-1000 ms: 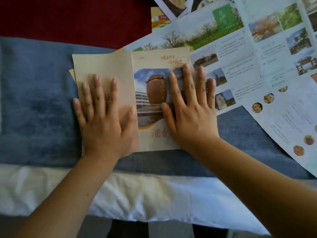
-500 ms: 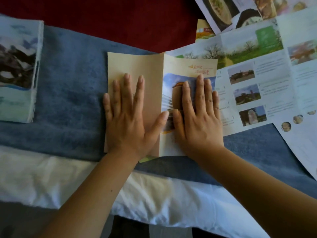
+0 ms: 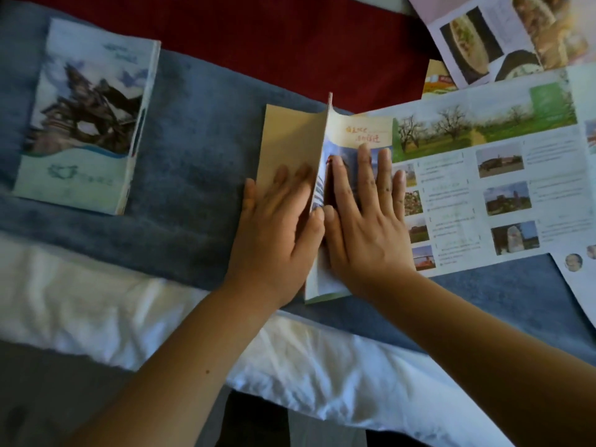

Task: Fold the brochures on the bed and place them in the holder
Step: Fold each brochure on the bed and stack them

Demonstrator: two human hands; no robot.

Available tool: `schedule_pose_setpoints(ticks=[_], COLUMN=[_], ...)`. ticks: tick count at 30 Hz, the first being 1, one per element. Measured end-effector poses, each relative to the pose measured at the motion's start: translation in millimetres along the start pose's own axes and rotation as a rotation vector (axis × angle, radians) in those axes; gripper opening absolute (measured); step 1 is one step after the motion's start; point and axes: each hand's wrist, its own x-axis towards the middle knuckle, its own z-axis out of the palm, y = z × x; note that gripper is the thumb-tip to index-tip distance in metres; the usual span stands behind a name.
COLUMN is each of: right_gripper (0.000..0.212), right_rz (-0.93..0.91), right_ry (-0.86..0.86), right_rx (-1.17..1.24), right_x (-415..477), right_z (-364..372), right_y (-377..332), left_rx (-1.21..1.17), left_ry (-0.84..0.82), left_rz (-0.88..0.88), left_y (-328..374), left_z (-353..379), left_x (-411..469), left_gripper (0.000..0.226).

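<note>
A tan brochure (image 3: 290, 137) lies on the blue blanket (image 3: 193, 162) in the middle of the bed. Its left panel stands raised in a ridge along the fold. My left hand (image 3: 274, 227) lies against that tan panel, thumb at the raised edge, gripping it. My right hand (image 3: 364, 227) presses flat, fingers spread, on the picture panel to the right of the fold. A folded brochure (image 3: 87, 117) with a blue-green cover lies at the far left. No holder is in view.
A large unfolded brochure (image 3: 483, 179) with landscape photos spreads to the right, partly under the tan one. Another sheet with food photos (image 3: 503, 33) lies at the top right. Dark red bedding (image 3: 274, 37) lies behind; a white sheet (image 3: 96, 301) runs along the near edge.
The tan left panel has risen from flat to nearly upright at the fold. My left hand moved right towards my right hand. The view shifted, and the folded brochure at the left came into sight.
</note>
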Motion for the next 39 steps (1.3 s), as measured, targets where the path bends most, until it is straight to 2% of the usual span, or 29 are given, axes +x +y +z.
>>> schedule_pose_setpoints(ticks=[2,6,11,18,22,26,30,33,35,39], right_gripper=[0.066,0.066,0.067,0.065,0.066,0.066,0.066,0.066,0.065,0.061], right_rz=[-0.023,-0.060,-0.128,-0.218,-0.235,-0.228,-0.210,-0.194,-0.195,-0.212], right_ry=[0.013,0.025,0.094,0.122,0.098,0.049,0.006,-0.055,-0.077,-0.104], right_rx=[0.012,0.010,0.023,0.053,0.031,-0.039,-0.088,-0.109,-0.123,-0.133], right_x=[1.1,5.0,11.7,29.3,43.1,55.4,59.1,60.0,62.3,65.3], right_z=[0.0,0.9,3.2,5.1,8.8,23.3,36.5,37.7,37.4,34.2], right_y=[-5.8,-19.6,-39.5,-75.9,-99.6,-114.4,-115.8,-114.4,-115.3,-113.2], left_rx=[-0.020,-0.043,0.008,0.025,0.156,0.354,0.413,0.478,0.508,0.521], left_ry=[-0.003,0.009,0.021,0.111,0.145,0.095,0.118,0.088,0.034,-0.056], left_rz=[-0.040,-0.153,-0.204,-0.292,-0.322,-0.361,-0.291,-0.248,-0.278,-0.343], left_y=[-1.7,-1.6,3.2,-21.4,-42.2,-65.1,-76.8,-77.0,-70.3,-62.3], left_z=[-6.8,-22.3,-50.9,-94.0,-108.7,-118.2,-114.7,-107.1,-98.2,-75.6], left_x=[-4.9,-15.9,-21.2,-26.1,-21.3,-15.4,-19.9,-34.3,-47.0,-63.5], left_gripper=[0.049,0.055,0.065,0.066,0.070,0.075,0.062,0.062,0.069,0.101])
